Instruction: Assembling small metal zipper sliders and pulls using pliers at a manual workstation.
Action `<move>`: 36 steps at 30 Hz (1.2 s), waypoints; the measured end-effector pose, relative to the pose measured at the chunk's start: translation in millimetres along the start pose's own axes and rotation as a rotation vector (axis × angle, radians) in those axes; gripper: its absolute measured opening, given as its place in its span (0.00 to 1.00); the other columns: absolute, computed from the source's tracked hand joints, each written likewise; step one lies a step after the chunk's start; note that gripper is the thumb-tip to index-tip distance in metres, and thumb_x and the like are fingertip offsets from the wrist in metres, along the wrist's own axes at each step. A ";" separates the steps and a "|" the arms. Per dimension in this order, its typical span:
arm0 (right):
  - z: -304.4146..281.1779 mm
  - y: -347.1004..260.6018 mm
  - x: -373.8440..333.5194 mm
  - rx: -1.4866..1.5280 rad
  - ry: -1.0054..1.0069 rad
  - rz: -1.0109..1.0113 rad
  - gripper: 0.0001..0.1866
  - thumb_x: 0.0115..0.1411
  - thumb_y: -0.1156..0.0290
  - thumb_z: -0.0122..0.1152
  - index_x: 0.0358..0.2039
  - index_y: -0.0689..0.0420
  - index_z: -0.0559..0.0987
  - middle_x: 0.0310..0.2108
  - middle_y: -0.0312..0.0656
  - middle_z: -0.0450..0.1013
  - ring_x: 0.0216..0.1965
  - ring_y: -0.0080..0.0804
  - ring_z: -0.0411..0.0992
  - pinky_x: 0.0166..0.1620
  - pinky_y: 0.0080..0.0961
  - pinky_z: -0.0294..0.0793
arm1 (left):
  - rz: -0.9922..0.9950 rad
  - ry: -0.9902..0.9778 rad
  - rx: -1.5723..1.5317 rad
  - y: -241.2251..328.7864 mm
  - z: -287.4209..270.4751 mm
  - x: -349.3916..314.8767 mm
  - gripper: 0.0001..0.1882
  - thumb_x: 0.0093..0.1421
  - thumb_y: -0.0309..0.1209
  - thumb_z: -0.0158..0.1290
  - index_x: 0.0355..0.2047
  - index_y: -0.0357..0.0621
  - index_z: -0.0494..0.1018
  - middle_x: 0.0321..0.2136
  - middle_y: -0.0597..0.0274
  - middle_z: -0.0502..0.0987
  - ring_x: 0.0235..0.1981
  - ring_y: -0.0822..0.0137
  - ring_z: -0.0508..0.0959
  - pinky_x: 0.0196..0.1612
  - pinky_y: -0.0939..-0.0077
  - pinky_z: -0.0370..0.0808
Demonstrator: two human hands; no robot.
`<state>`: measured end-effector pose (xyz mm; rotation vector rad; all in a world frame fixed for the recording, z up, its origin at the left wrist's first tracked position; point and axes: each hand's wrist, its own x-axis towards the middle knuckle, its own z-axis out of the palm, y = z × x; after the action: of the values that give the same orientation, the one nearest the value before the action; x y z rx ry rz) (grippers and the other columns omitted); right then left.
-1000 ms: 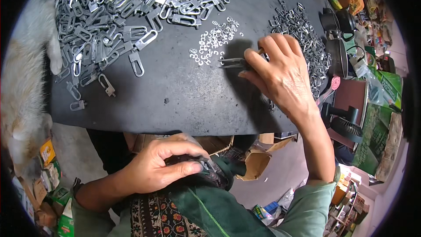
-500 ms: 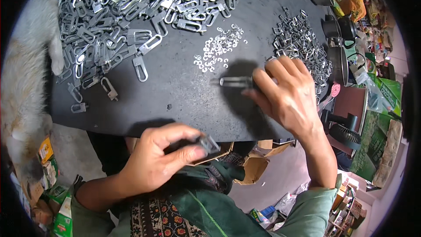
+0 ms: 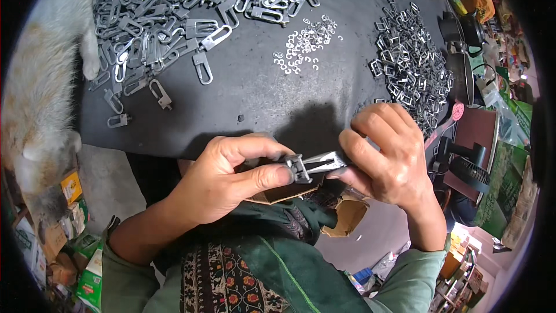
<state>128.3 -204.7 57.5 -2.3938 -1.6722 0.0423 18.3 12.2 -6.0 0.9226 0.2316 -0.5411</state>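
My left hand (image 3: 231, 177) pinches a small dark metal buckle piece (image 3: 299, 171) between thumb and fingers, just off the near edge of the table. My right hand (image 3: 391, 159) is closed around a pair of pliers (image 3: 325, 161), whose narrow jaws point left. The tips of the jaws meet the buckle piece; whether they grip a small ring there is hidden. Beyond both hands, small silver C-shaped rings (image 3: 300, 49) lie scattered mid-table.
Looped metal clips (image 3: 162, 29) are heaped at the far left, small rectangular metal frames (image 3: 411, 69) at the right. A cat (image 3: 49, 93) lies along the left edge. A small black fan (image 3: 470, 168) stands at the right. Below the table is an open cardboard box (image 3: 351, 215).
My right hand has brought the pliers from over the table back toward me, to the piece in my left hand. The two hands now meet at it. The view has shifted slightly.
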 end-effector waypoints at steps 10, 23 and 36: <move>13.6 -40.3 -39.4 0.218 -0.071 0.181 0.14 0.52 0.58 0.63 0.29 0.55 0.72 0.24 0.38 0.63 0.27 0.36 0.66 0.30 0.33 0.65 | -0.251 0.057 0.185 -10.1 5.8 -33.2 0.08 0.58 0.27 0.57 0.37 0.36 0.78 0.25 0.71 0.75 0.25 0.82 0.70 0.30 0.86 0.66; 71.6 66.7 -29.2 -0.557 0.374 0.729 0.07 0.48 0.73 0.61 0.22 0.57 0.71 0.23 0.41 0.69 0.27 0.38 0.72 0.31 0.33 0.71 | -0.176 0.131 0.295 -84.6 -27.8 -28.1 0.28 0.67 0.22 0.37 0.66 0.39 0.45 0.49 0.43 0.69 0.43 0.53 0.79 0.48 0.64 0.78; 51.8 42.7 -21.9 -0.095 0.330 0.648 0.06 0.50 0.75 0.61 0.27 0.60 0.73 0.25 0.46 0.70 0.27 0.48 0.71 0.30 0.38 0.70 | 0.066 0.020 0.332 -5.7 7.1 -4.4 0.13 0.65 0.18 0.38 0.47 0.29 0.68 0.32 0.50 0.79 0.29 0.65 0.82 0.29 0.77 0.79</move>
<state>152.3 -230.6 -3.6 -2.7205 -0.7340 -0.3141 11.2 5.2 -3.9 1.2539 0.1302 -0.5180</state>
